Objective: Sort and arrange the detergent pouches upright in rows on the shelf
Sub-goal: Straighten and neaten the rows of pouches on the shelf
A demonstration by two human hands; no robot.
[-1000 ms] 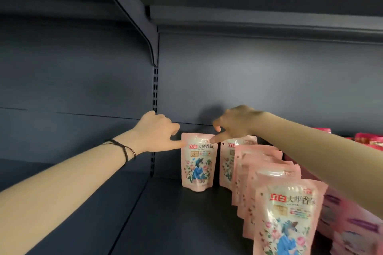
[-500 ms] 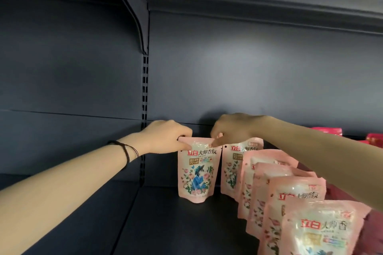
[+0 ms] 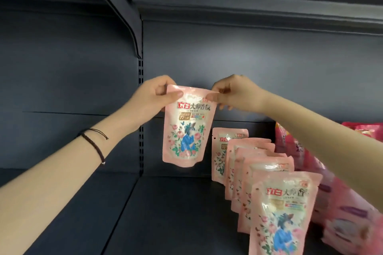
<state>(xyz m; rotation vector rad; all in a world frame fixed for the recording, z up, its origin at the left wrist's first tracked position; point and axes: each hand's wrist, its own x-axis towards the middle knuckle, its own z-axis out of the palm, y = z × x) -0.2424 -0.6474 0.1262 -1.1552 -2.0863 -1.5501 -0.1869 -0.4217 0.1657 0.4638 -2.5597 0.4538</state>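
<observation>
The held pouch (image 3: pixel 187 128) is pale pink and glossy, with a red logo, dark characters across the top, a small gold panel, and a blue-clad figure among pink roses. It hangs upright in the air in front of the back panel (image 3: pixel 259 64), its rounded bottom clear of the shelf (image 3: pixel 165 213). The left hand (image 3: pixel 152 97) pinches its top left corner between thumb and curled fingers; the right hand (image 3: pixel 234 93) pinches the top right corner the same way. A dark cord bracelet (image 3: pixel 94 145) circles the left wrist.

One pouch is held. To its right a row (image 3: pixel 267 170) of matching pouches stands upright front to back, six as far as the overlapping tops show. Beyond them lie darker pink packs (image 3: pixel 294 147), blurred and too jumbled to count.

Left of the row a broad stretch of shelf lies open below the held pouch, reaching past the slotted upright (image 3: pixel 141 143). A bracket (image 3: pixel 124 6) and an upper shelf's edge hang well above both hands.
</observation>
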